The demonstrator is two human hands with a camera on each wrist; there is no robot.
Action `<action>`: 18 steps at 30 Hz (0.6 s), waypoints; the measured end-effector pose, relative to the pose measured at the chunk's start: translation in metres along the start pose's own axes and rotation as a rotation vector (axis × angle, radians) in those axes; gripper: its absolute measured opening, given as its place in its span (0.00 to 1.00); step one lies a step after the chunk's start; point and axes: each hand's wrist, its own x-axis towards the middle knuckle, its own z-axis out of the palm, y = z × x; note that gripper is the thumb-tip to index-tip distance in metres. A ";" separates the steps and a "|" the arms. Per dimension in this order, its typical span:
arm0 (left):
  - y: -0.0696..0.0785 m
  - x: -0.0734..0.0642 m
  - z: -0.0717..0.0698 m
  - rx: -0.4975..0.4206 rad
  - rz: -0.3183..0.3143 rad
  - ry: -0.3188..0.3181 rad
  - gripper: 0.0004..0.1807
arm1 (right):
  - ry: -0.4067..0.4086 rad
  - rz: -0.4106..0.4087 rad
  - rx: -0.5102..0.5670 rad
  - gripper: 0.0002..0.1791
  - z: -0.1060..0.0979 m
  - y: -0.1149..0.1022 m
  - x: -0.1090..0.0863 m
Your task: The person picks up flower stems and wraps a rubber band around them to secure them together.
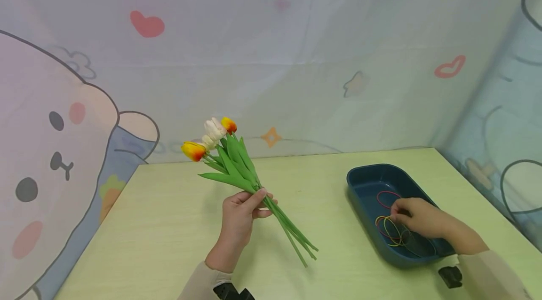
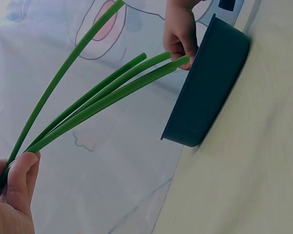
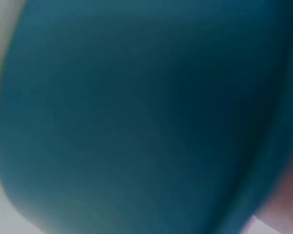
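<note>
My left hand [image 1: 238, 219] grips the stems of a bunch of tulips [image 1: 239, 161], white and yellow-red blooms with green leaves, tilted above the table. The cut ends of the stems [image 2: 107, 103] fan out past the thumb in the left wrist view. At the right, my right hand [image 1: 423, 219] reaches into a dark blue tray [image 1: 365, 213], thumb and forefinger pinching at the rubber bands [image 1: 376, 222]. These are thin red, yellow and green loops; which one is between the fingertips is hard to see. The tray's wall [image 3: 112, 122] fills the right wrist view.
Both things are over a pale yellow-green table [image 1: 169, 225]. A printed cloth backdrop [image 1: 254, 55] with hearts and a cartoon animal rises behind it and along its sides. The tray stands near the table's right edge.
</note>
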 end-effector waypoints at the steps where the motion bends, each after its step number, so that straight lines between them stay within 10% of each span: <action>1: 0.000 0.000 0.000 -0.001 0.001 0.001 0.09 | 0.002 -0.005 0.013 0.10 -0.002 -0.002 0.000; 18: 0.002 -0.001 0.006 0.000 0.019 0.020 0.10 | 0.022 -0.140 0.158 0.09 -0.038 -0.050 0.012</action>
